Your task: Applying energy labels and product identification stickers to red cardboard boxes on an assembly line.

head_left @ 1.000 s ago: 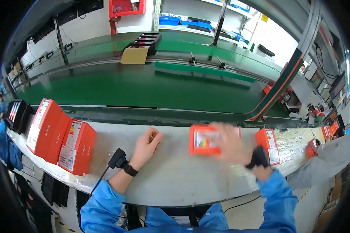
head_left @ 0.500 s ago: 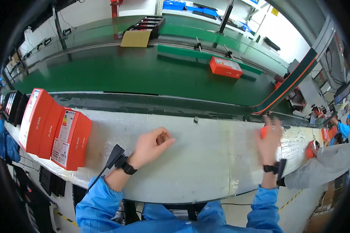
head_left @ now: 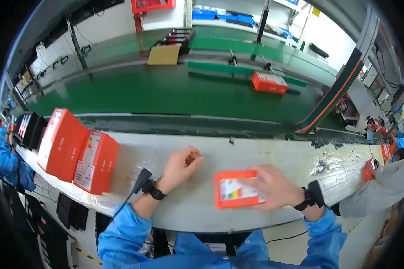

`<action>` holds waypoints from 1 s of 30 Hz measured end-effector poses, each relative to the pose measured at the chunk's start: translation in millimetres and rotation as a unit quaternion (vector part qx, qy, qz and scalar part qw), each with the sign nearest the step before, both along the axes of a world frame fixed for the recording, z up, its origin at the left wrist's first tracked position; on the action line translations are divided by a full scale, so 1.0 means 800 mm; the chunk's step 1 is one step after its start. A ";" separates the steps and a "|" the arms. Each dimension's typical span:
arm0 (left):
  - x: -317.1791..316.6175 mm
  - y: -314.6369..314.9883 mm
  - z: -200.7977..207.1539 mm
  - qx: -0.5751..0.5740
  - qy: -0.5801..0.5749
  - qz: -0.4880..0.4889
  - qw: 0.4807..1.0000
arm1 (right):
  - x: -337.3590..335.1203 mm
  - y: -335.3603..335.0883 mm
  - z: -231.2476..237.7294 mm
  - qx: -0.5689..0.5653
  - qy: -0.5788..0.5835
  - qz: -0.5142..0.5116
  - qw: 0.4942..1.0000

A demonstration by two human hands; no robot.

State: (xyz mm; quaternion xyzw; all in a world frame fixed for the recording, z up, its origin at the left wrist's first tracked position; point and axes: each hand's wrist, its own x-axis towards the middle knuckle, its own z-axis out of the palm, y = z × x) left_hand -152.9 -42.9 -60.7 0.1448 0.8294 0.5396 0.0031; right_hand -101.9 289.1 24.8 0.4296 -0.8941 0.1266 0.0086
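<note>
My right hand (head_left: 276,186) is closed on a flat red-orange box (head_left: 226,202) with a white label facing up. The fingers lie across its label and its right side; they are slightly blurred. Further left, my left hand (head_left: 178,168) hovers over the pale worktable (head_left: 202,215) with its fingers loosely curled and nothing seen inside them. To its left stand stacked red-orange boxes (head_left: 104,163) bearing white labels, leaning together and apart from the hand. A black device with a cable is strapped at my left wrist.
Beyond the table runs a green conveyor belt (head_left: 166,92) carrying another red-orange box (head_left: 269,83). A black rack (head_left: 177,38) and brown cardboard (head_left: 163,55) sit further back. A slanted dark post (head_left: 336,92) rises at right. A co-worker's grey sleeve (head_left: 368,190) reaches in from the right.
My right hand has come from the table's right side towards the middle, bringing the red-orange box. My left hand stays loosely curled near the same place. The whole view has shifted slightly.
</note>
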 end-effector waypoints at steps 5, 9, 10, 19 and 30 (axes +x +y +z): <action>-0.024 -0.024 -0.006 0.096 -0.047 0.085 0.991 | -0.130 -0.028 0.020 0.028 0.080 0.064 0.994; -0.043 -0.026 -0.011 0.095 -0.069 0.083 0.990 | -0.246 -0.013 0.050 -0.017 0.341 -0.092 0.935; -0.046 -0.018 -0.007 0.100 -0.063 0.078 0.990 | -0.241 -0.009 0.046 -0.032 0.360 -0.099 0.927; 0.013 -0.046 0.021 -0.039 0.122 0.144 0.981 | -0.131 -0.103 -0.100 -0.192 0.019 -0.094 0.977; 0.112 -0.326 0.223 -0.592 0.130 0.496 0.621 | -0.130 -0.073 -0.123 -0.169 0.020 -0.120 0.978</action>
